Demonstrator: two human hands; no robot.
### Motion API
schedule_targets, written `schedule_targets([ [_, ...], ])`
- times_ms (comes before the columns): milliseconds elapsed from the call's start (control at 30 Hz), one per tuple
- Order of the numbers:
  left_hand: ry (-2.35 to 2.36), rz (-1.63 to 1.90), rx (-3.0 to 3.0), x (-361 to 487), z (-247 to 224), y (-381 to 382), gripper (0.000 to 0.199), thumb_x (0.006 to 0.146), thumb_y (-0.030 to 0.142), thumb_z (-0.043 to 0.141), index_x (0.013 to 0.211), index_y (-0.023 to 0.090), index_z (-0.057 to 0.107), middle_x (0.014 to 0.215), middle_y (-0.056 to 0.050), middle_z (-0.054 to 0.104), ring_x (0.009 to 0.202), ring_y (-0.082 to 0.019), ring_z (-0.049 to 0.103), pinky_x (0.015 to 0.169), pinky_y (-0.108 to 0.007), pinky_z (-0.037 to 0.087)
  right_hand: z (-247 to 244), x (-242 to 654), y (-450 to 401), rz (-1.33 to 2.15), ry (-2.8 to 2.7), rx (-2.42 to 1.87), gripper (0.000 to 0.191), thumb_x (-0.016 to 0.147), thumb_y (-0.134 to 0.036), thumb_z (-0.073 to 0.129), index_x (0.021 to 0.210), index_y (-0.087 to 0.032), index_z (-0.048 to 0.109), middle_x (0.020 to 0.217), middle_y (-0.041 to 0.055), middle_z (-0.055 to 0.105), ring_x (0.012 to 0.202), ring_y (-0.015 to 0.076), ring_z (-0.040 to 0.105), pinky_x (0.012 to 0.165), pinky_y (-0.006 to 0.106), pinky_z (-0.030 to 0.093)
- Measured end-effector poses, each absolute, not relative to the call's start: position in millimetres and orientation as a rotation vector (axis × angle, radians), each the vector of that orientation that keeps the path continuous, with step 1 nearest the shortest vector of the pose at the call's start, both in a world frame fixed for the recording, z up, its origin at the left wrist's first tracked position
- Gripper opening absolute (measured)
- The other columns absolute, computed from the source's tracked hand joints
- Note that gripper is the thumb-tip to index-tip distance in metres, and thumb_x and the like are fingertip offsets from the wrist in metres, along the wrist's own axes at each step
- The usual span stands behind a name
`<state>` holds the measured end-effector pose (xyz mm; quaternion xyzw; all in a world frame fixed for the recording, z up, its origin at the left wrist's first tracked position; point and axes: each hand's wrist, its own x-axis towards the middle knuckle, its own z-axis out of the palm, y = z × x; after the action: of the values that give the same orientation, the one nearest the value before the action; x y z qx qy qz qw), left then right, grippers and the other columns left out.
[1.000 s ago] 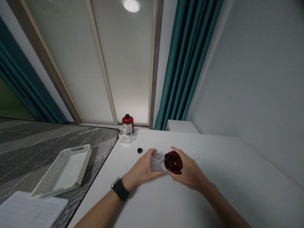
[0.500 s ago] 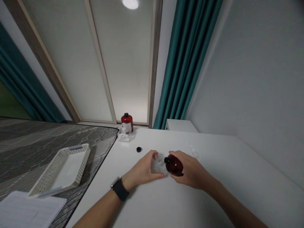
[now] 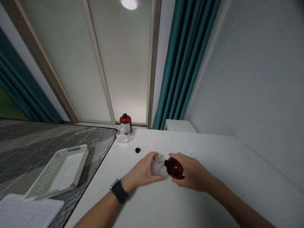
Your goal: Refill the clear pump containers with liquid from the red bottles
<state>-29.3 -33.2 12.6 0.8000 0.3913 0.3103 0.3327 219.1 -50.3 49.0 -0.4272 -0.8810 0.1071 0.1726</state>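
My left hand (image 3: 148,171), with a dark watch on its wrist, is closed around a clear transparent container (image 3: 158,167) on the white table. In my right hand (image 3: 188,169) is a dark red-brown bottle (image 3: 175,167), tilted so that its uncapped neck points left over the clear container. I cannot make out any liquid leaving the neck. A small black cap (image 3: 137,150) lies on the table beyond my left hand.
At the far left corner of the white table (image 3: 152,205), a red bottle (image 3: 125,120) with a black cap stands behind a clear box (image 3: 123,136). A thin clear item (image 3: 192,151) lies beyond my right hand. To the left are a white basket (image 3: 82,166) and papers (image 3: 30,210).
My hands, the container and the bottle keep nearly the same pose. The whole view has shifted slightly, and the bottle appears a little lower.
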Motion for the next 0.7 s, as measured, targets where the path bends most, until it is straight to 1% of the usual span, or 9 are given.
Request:
schedule_targets([
  [233, 1.01, 0.773, 2.14, -30.0, 11.9, -34.6, 0.078, 0.069, 0.034, 0.085, 0.133, 0.019, 0.045, 0.127, -0.014, 0.06, 0.114, -0.032, 0.06, 0.099, -0.047, 0.048, 52.4, 218.6, -50.5, 0.286, -2.538, -1.223, 0.068, 0.071, -0.023, 0.069, 0.135, -0.019, 0.048, 0.113, 0.0123, 0.067, 0.101, 0.0308, 0.066, 0.084, 0.043, 0.053],
  [433, 1.012, 0.781, 2.136, -27.3, 13.3, -35.4, 0.073, 0.068, 0.033, 0.085, 0.128, 0.02, 0.046, 0.121, -0.012, 0.061, 0.109, -0.031, 0.06, 0.096, -0.046, 0.048, 55.5, 219.4, -50.0, 0.262, -2.546, -1.2, 0.064, 0.069, -0.023, 0.069, 0.131, -0.022, 0.051, 0.109, 0.0103, 0.068, 0.096, 0.0293, 0.067, 0.081, 0.04, 0.053],
  [567, 1.012, 0.789, 2.116, -24.8, 10.4, -35.3, 0.07, 0.068, 0.034, 0.085, 0.125, 0.02, 0.046, 0.119, -0.011, 0.061, 0.106, -0.03, 0.06, 0.094, -0.045, 0.049, 57.1, 220.1, -49.0, 0.239, -2.587, -1.214, 0.058, 0.07, -0.023, 0.07, 0.126, -0.02, 0.054, 0.112, 0.013, 0.067, 0.1, 0.0311, 0.067, 0.083, 0.041, 0.053],
  [700, 0.981, 0.816, 2.093, -23.8, 4.1, -34.7, 0.071, 0.069, 0.033, 0.085, 0.125, 0.019, 0.045, 0.118, -0.01, 0.059, 0.105, -0.028, 0.059, 0.094, -0.044, 0.048, 61.2, 219.6, -47.9, 0.246, -2.61, -1.215, 0.059, 0.069, -0.024, 0.07, 0.126, -0.019, 0.054, 0.113, 0.0142, 0.067, 0.1, 0.0319, 0.067, 0.083, 0.042, 0.053],
])
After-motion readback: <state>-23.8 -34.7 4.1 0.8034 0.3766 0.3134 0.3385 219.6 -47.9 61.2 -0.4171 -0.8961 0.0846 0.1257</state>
